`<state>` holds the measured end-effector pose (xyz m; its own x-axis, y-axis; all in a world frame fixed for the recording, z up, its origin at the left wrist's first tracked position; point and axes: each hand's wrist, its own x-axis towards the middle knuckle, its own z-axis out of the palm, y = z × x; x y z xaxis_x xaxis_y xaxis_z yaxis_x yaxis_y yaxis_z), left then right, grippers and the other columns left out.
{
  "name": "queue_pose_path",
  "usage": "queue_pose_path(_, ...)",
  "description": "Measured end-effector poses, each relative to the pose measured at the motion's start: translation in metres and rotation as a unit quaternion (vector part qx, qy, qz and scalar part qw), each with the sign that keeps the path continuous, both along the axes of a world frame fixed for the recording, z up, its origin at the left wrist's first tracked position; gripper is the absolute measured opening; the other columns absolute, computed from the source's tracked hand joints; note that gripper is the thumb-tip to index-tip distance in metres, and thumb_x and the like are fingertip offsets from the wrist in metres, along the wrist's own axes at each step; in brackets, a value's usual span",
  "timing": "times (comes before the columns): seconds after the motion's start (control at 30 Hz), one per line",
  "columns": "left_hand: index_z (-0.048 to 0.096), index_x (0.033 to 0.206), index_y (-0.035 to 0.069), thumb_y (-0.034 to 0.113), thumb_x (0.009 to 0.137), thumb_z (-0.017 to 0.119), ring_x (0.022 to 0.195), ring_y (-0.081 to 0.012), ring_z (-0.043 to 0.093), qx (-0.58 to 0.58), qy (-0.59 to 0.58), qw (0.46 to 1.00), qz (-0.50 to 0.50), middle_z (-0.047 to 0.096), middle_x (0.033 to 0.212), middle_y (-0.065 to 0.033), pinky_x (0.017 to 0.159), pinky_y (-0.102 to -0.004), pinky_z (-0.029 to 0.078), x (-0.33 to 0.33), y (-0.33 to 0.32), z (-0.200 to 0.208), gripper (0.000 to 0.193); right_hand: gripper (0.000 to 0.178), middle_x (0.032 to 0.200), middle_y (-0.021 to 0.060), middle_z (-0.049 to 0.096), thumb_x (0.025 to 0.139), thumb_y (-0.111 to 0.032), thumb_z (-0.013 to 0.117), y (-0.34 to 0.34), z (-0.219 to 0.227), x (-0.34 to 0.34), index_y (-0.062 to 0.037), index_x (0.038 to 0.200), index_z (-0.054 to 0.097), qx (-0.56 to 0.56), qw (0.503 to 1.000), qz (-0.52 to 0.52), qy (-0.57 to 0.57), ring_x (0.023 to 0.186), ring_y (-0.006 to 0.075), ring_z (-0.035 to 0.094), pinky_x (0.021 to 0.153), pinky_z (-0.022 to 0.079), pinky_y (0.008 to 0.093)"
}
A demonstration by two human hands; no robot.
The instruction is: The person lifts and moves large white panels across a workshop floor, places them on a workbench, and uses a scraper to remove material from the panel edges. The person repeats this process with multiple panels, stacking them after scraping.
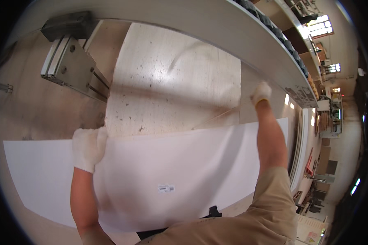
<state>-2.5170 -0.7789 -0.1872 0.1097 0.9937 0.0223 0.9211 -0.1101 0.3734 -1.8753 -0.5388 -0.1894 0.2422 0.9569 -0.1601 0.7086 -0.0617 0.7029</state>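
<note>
A large white sheet (pixel 167 163) with a small printed label (pixel 166 188) spreads across the space before my body. My left hand (pixel 89 149), in a white knitted glove, is closed over its far edge toward the left. Farther off on the right, beyond that edge, my right hand (pixel 261 92) is a gloved fist close to the long metal beam. A thin pale line (pixel 221 116) runs from near the sheet's edge toward this fist; I cannot tell whether the fingers hold it. Past the sheet lies a pale, speckled board (pixel 171 81).
A long grey beam (pixel 184 18) crosses overhead from left to right. At the upper left stands a metal bracket (pixel 71 63) with a dark block (pixel 67 25). Stacked panels (pixel 299 147) lean at the right, with a red tool or cart (pixel 310 163) beyond.
</note>
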Motion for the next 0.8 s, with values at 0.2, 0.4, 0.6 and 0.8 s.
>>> queue_pose_path(0.2,0.062,0.066,0.004,0.023,0.099,0.047,0.064,-0.0443,0.061,0.02,-0.015,1.0,-0.004,0.062,0.065,-0.0224,0.065,-0.0537,0.044,0.001,-0.003,0.0,0.042,0.063,0.158,0.0127,0.053,0.099,-0.044,0.069,0.008,0.045,0.168,-0.0065,0.148,0.056,-0.044,0.988,0.016,-0.149,0.138,0.023,0.055,0.107,0.048,0.0334)
queue_pose_path(0.4,0.068,0.089,0.005,0.022,0.097,0.052,0.082,-0.0402,0.065,-0.004,0.152,0.988,0.029,0.068,0.083,-0.0165,0.075,-0.0489,0.048,0.03,0.017,0.021,0.024,0.042,0.132,0.0123,0.065,0.101,-0.03,0.067,0.009,0.007,0.068,-0.0075,0.136,0.062,0.076,0.981,-0.048,0.174,0.122,0.0226,0.064,0.097,0.053,0.0362)
queue_pose_path(0.6,0.069,0.086,0.008,0.023,0.095,0.059,0.078,-0.0292,0.066,0.248,0.05,0.967,0.011,0.069,0.085,-0.0112,0.068,-0.0447,0.053,0.219,0.048,-0.013,0.021,0.041,0.104,0.0112,0.069,0.099,-0.006,0.058,-0.1,0.01,-0.137,-0.0046,0.14,0.057,0.255,0.343,-0.308,0.85,0.111,0.0204,0.067,0.103,0.055,0.038)
queue_pose_path(0.8,0.07,0.096,0.007,0.018,0.084,0.065,0.093,-0.0319,0.067,-0.046,-0.032,0.998,-0.01,0.069,0.1,-0.0141,0.078,-0.0488,0.055,0.303,0.053,-0.015,0.017,0.037,0.104,0.0179,0.077,0.093,-0.019,0.065,-0.139,0.03,-0.219,0.0045,0.121,0.07,0.062,0.772,-0.15,0.615,0.094,0.0246,0.074,0.087,0.056,0.0341)
